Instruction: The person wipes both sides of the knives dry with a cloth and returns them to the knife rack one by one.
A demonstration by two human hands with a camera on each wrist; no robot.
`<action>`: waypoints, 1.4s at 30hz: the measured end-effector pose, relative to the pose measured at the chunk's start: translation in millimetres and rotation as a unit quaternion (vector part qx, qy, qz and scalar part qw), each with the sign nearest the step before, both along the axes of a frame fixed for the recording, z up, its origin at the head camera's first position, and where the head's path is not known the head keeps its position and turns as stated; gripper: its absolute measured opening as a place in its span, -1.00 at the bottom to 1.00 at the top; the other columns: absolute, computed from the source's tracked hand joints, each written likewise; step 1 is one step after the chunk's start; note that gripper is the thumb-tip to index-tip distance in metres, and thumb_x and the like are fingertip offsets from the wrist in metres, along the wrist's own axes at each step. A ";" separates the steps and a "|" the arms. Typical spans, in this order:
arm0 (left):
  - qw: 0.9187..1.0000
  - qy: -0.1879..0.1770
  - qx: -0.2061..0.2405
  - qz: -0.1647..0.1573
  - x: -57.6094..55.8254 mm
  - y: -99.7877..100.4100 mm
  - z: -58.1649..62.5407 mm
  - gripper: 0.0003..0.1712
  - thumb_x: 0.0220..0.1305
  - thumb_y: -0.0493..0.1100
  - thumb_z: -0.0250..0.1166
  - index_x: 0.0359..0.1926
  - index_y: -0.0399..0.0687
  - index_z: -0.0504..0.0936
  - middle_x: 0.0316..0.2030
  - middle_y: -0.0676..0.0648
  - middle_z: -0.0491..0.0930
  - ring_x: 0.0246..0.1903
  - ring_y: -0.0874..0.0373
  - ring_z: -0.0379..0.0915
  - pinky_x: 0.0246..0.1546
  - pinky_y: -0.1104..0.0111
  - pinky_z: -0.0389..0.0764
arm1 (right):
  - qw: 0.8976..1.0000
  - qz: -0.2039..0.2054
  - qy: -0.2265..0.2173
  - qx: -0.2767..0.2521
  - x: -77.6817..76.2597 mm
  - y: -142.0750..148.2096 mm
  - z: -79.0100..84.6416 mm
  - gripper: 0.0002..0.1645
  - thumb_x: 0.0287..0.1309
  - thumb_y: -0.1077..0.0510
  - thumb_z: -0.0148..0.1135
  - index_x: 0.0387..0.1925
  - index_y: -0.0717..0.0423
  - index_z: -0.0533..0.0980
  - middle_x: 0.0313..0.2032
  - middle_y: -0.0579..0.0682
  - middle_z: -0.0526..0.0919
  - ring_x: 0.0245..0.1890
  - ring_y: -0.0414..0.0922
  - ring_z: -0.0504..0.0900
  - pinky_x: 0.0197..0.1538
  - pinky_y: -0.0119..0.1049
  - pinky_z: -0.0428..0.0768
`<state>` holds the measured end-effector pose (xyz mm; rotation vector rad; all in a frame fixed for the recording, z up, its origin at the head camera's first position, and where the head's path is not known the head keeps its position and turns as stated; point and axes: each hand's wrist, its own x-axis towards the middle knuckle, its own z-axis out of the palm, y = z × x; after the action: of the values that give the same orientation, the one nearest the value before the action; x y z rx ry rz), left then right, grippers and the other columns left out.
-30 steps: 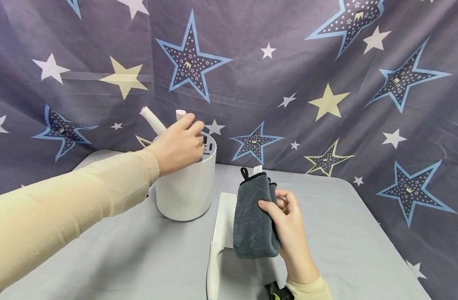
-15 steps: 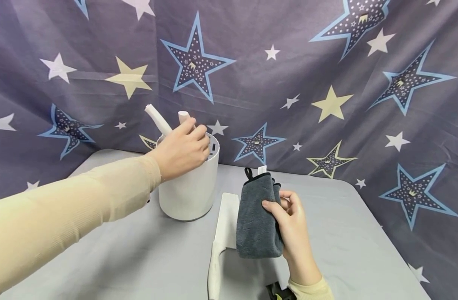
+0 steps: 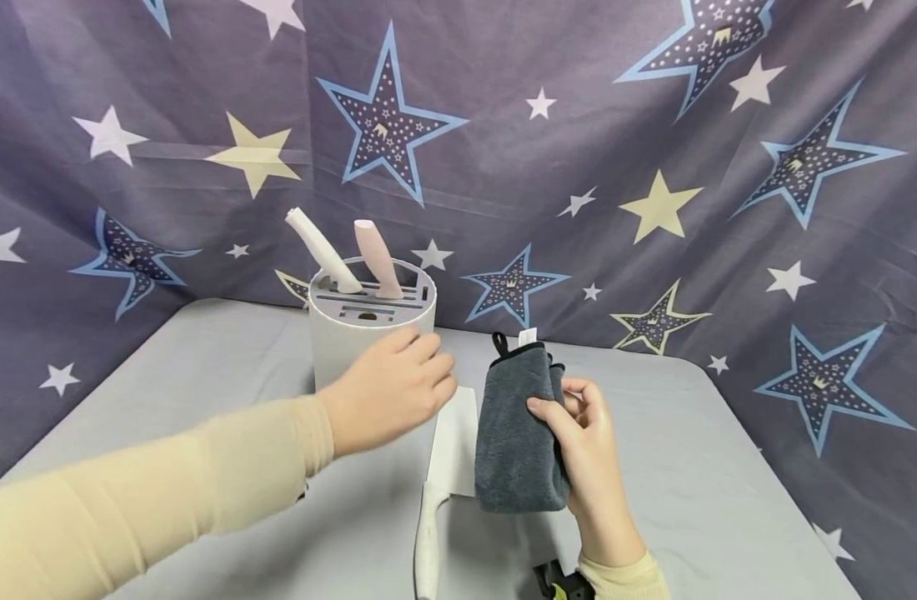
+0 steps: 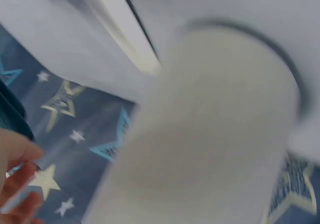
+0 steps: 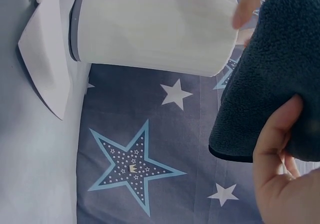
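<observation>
My right hand (image 3: 589, 467) holds a folded dark grey towel (image 3: 520, 437) with black edging, a loop and a white tag, thumb on its near face. My left hand (image 3: 391, 387) is in front of a white round knife block (image 3: 331, 350), its fingers loosely bent with nothing in them. In the left wrist view, the fingers (image 4: 17, 169) show at the left edge, beside the blurred block. Two handles, one white (image 3: 319, 247) and one pinkish (image 3: 378, 258), rise from the slotted top. A white cleaver (image 3: 453, 446) lies on the table between the hands, partly behind the towel.
The grey-covered table (image 3: 691, 500) is backed by a dark star-patterned curtain (image 3: 548, 183). A black strap piece (image 3: 563, 581) shows at the right wrist. The cleaver's handle (image 3: 427, 542) points toward the front edge.
My left hand has come off the pinkish handle and moved down and slightly right, in front of the block. The handle stays in the block. My right hand keeps the towel nearly still.
</observation>
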<state>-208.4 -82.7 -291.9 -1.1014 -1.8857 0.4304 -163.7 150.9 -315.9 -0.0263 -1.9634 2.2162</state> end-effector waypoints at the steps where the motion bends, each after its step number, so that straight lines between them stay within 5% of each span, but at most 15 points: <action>1: 1.000 -0.013 0.019 -0.002 3.3 2.6 -6.8 -0.87 0.17 -0.26 0.15 -0.47 0.01 0.58 -0.50 0.05 0.48 -0.41 0.06 0.31 -0.32 0.30 0.31 | 1.000 -0.001 0.000 0.002 0.1 0.1 0.2 -0.68 0.18 0.34 0.23 -0.06 0.15 0.35 -0.35 -0.16 0.70 -0.42 -0.18 0.70 -0.31 -0.28 0.68; 7: 0.986 -0.122 0.109 0.025 20.1 16.6 -43.8 -0.86 0.01 -0.10 0.41 -0.53 0.05 0.59 -0.57 0.08 0.51 -0.51 0.11 0.34 -0.50 0.34 0.31 | 1.000 -0.004 0.000 0.006 1.4 1.0 0.9 -0.68 0.19 0.34 0.21 -0.05 0.15 0.36 -0.35 -0.15 0.70 -0.43 -0.17 0.70 -0.31 -0.27 0.69; 10: 0.967 -0.209 0.131 0.065 27.6 22.3 -55.0 -0.79 0.06 -0.01 0.44 -0.51 0.04 0.59 -0.56 0.08 0.55 -0.53 0.12 0.41 -0.53 0.33 0.41 | 1.000 -0.005 0.001 0.005 1.7 0.7 0.7 -0.69 0.19 0.34 0.20 -0.05 0.14 0.36 -0.35 -0.16 0.70 -0.44 -0.17 0.70 -0.32 -0.26 0.68; 12: 0.940 -0.289 0.153 0.093 34.0 26.5 -62.1 -0.78 0.10 0.00 0.42 -0.50 0.03 0.60 -0.55 0.06 0.57 -0.54 0.12 0.48 -0.57 0.30 0.47 | 1.000 -0.006 0.001 0.006 1.8 0.6 0.3 -0.69 0.19 0.35 0.19 -0.05 0.13 0.37 -0.36 -0.16 0.70 -0.44 -0.18 0.70 -0.32 -0.26 0.68; 17: 0.854 -0.454 0.213 0.140 50.6 38.2 -86.0 -0.72 0.11 0.02 0.41 -0.44 -0.07 0.58 -0.58 0.01 0.59 -0.60 0.10 0.51 -0.65 0.27 0.45 | 1.000 -0.004 -0.002 0.006 2.1 1.3 -0.2 -0.69 0.20 0.35 0.18 -0.04 0.13 0.37 -0.36 -0.16 0.70 -0.44 -0.17 0.70 -0.32 -0.26 0.69; 22: 0.809 -0.508 0.240 0.172 56.8 42.5 -110.5 -0.45 -0.02 0.09 0.51 -0.31 -0.17 0.40 -0.63 -0.07 0.53 -0.67 0.06 0.47 -0.69 0.28 0.41 | 1.000 -0.002 0.000 0.004 2.1 2.4 1.0 -0.69 0.21 0.34 0.18 -0.04 0.15 0.36 -0.35 -0.16 0.70 -0.44 -0.17 0.70 -0.33 -0.26 0.69; 25: 0.762 -0.558 0.261 0.199 54.6 39.1 -119.7 -0.30 -0.06 0.10 0.52 -0.16 -0.30 0.38 -0.54 -0.14 0.58 -0.58 0.02 0.53 -0.59 0.24 0.52 | 1.000 -0.004 -0.001 0.004 2.0 2.6 2.0 -0.69 0.21 0.35 0.18 -0.04 0.15 0.36 -0.36 -0.16 0.70 -0.44 -0.17 0.70 -0.33 -0.27 0.69; 28: 0.718 -0.603 0.272 0.218 50.7 32.9 -125.5 -0.42 -0.02 0.11 0.45 -0.29 -0.31 0.48 -0.53 -0.13 0.56 -0.56 0.03 0.50 -0.53 0.21 0.54 | 1.000 -0.005 -0.001 0.005 1.5 2.3 2.9 -0.69 0.21 0.34 0.18 -0.03 0.15 0.36 -0.36 -0.16 0.71 -0.44 -0.17 0.71 -0.32 -0.27 0.69; 33: 0.685 -0.642 0.270 0.214 48.7 25.3 -130.4 -0.62 0.02 0.08 0.31 -0.69 -0.03 0.43 -0.78 0.04 0.42 -0.81 0.21 0.31 -0.72 0.34 0.40 | 1.000 -0.004 0.003 0.000 1.6 2.7 4.9 -0.68 0.21 0.33 0.21 -0.03 0.17 0.35 -0.35 -0.17 0.72 -0.41 -0.17 0.71 -0.30 -0.27 0.69; 39: 0.622 -0.679 0.329 0.209 49.0 20.7 -133.0 -0.75 0.09 -0.05 0.24 -0.56 -0.09 0.45 -0.79 -0.02 0.46 -0.92 0.26 0.32 -0.90 0.35 0.42 | 1.000 -0.007 0.002 -0.003 1.6 3.4 4.7 -0.68 0.20 0.34 0.20 -0.04 0.16 0.35 -0.34 -0.15 0.71 -0.41 -0.17 0.72 -0.30 -0.26 0.70; 42: 0.612 -0.678 0.350 0.209 47.6 16.8 -130.8 -0.76 0.17 -0.09 0.20 -0.38 -0.23 0.53 -0.63 -0.07 0.51 -0.77 0.22 0.42 -0.75 0.37 0.49 | 1.000 -0.009 0.002 -0.003 1.8 4.2 4.1 -0.68 0.20 0.35 0.20 -0.04 0.16 0.35 -0.34 -0.16 0.71 -0.41 -0.17 0.72 -0.29 -0.27 0.69</action>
<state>-160.8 -65.8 -422.8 -0.2607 -3.1406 -1.2593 -161.9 155.1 -311.8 -0.0399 -1.9466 2.2109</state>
